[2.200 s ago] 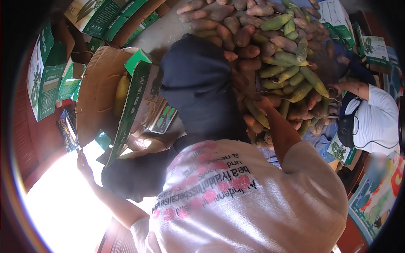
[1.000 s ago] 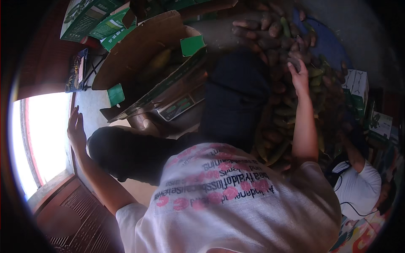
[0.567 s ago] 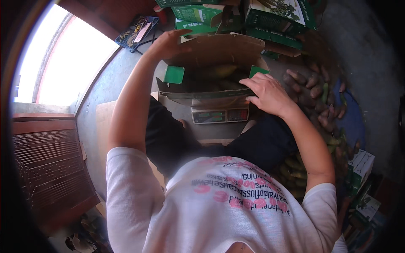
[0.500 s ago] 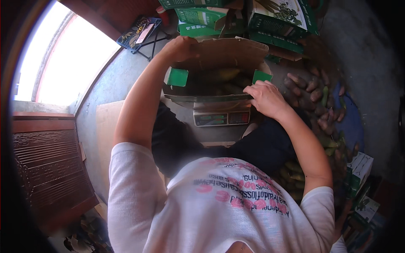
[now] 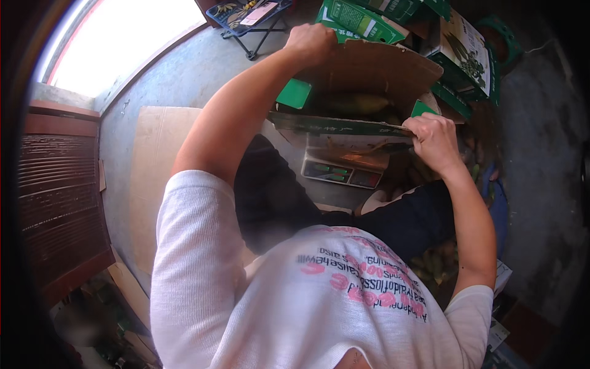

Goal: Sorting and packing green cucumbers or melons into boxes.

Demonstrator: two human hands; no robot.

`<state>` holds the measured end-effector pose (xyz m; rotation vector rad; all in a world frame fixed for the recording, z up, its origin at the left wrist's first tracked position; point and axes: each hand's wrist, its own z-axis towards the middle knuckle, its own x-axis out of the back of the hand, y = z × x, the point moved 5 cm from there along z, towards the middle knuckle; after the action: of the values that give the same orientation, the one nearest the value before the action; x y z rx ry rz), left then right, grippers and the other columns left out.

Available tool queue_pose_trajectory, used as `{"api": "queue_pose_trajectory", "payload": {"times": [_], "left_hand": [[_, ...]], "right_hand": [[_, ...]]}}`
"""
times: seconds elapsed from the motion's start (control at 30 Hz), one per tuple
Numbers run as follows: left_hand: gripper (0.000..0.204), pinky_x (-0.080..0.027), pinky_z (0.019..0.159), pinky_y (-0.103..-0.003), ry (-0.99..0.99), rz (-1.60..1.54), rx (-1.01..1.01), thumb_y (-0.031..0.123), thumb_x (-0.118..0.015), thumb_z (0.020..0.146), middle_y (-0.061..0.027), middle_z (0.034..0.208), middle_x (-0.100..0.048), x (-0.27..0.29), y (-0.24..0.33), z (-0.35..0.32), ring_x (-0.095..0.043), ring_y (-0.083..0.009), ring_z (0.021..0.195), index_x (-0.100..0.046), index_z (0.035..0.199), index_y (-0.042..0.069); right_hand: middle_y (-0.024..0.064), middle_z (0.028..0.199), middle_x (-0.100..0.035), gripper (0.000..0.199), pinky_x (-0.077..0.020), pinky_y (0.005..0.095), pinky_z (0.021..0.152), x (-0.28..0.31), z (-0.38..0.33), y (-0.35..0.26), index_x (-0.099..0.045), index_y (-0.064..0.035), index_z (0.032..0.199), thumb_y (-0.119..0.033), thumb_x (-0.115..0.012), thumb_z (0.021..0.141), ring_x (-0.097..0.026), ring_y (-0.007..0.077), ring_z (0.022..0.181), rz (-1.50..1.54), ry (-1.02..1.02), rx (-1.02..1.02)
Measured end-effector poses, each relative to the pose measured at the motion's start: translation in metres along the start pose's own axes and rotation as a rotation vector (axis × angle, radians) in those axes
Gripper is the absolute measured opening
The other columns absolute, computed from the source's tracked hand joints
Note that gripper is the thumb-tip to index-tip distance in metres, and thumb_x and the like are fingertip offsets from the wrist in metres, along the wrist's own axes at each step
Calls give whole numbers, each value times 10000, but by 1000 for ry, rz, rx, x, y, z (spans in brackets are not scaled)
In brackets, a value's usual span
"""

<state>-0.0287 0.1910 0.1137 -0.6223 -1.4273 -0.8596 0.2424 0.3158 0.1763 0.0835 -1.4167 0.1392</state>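
Observation:
An open cardboard box (image 5: 381, 71) with green corner flaps is between my hands, beyond my knees. Long yellowish-green vegetables (image 5: 356, 104) lie inside, partly in shadow. At the box's far left, my left hand (image 5: 311, 44) is closed round the upper edge. My right hand (image 5: 434, 138) grips the near right corner, fingers bent over the rim. Beneath and nearer to me stands a digital scale (image 5: 335, 172), part of its metal platform showing. The box appears tilted above it; whether they still touch I cannot tell.
Green printed cartons (image 5: 359, 21) are stacked behind the box, with another carton (image 5: 464, 52) at right. A folding stool (image 5: 249, 18) carries small items. Flattened cardboard (image 5: 160, 178) lies on the left floor. Several vegetables (image 5: 436, 264) are heaped by my right leg.
Both hands have shifted the box away from the scale, uncovering part of its platform. My view has also turned, so the surroundings sit differently. Both hands keep their grip.

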Motion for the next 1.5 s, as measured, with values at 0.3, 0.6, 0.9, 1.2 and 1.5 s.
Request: {"api": "queue_pose_trajectory", "payload": {"times": [0.3,0.6,0.9,1.2,1.5], "left_hand": [[165,-577,766,-447,254,-33,189,201,-674,833,-169,881,-737,100,-174,-110,-730,-317,875,-779,927,116],[259,-561,780,-446,165,310,646,313,-687,881,-135,942,-733,132,-284,-389,-709,-338,901,-755,1085,169],[182,-556,764,-461,-123,325,816,223,-701,844,-143,915,-723,135,-264,-597,-696,-347,885,-773,1000,162],[212,-543,773,-484,-208,133,1224,93,-654,805,-150,926,-716,39,-221,-826,-682,-384,884,-765,970,168],[391,-481,1014,-491,-492,44,1640,76,-529,923,-134,1329,-629,9,-232,-854,-582,-348,1244,-647,1283,175]], "right_hand": [[71,703,-613,70,-495,429,618,15,144,-92,-651,-111,817,-63,-688,783,-644,288,741,-34,80,269],[33,694,-666,77,-545,376,600,-31,209,-281,-634,-131,686,-63,-628,723,-689,223,743,-40,282,784],[78,749,-709,61,-553,384,648,-118,136,-482,-705,-133,746,-100,-656,730,-722,279,796,420,-211,982],[89,941,-705,98,-551,383,690,-109,57,-505,-656,-84,889,-84,-629,795,-700,279,900,601,-556,1227],[130,1149,-696,325,-535,343,882,4,131,-251,-667,-20,1193,67,-644,881,-686,256,1017,708,109,407]]}}
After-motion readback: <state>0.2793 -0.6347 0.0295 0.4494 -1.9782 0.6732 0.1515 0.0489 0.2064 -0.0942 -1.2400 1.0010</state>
